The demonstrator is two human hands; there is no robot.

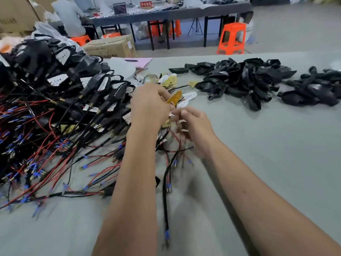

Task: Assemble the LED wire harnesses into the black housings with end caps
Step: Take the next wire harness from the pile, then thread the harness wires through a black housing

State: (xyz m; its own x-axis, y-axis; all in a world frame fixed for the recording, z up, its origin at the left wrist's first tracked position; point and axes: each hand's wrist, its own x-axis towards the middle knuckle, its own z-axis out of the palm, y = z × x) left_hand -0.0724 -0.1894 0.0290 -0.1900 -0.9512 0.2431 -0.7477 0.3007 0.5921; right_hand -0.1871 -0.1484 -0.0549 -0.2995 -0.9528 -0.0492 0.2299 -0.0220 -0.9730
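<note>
At the far left of the bench [276, 154] lies a big heap of finished assemblies [55, 85], black housings with white LED boards and red and black leads ending in blue-sleeved terminals. Just right of that heap the left hand [149, 106] is raised over the bench, its fingers curled round an amber LED board [174, 97] whose tip sticks out beside the fingertips. Close beside it, nearly touching, the right hand [191, 126] is blurred; its fingers are bent toward the same piece, but whether they pinch anything cannot be told. A black wire harness [166, 191] hangs down between the two forearms. Beyond the hands lie loose LED boards [167, 81], and well to the right a pile of empty black housings [245, 80].
</note>
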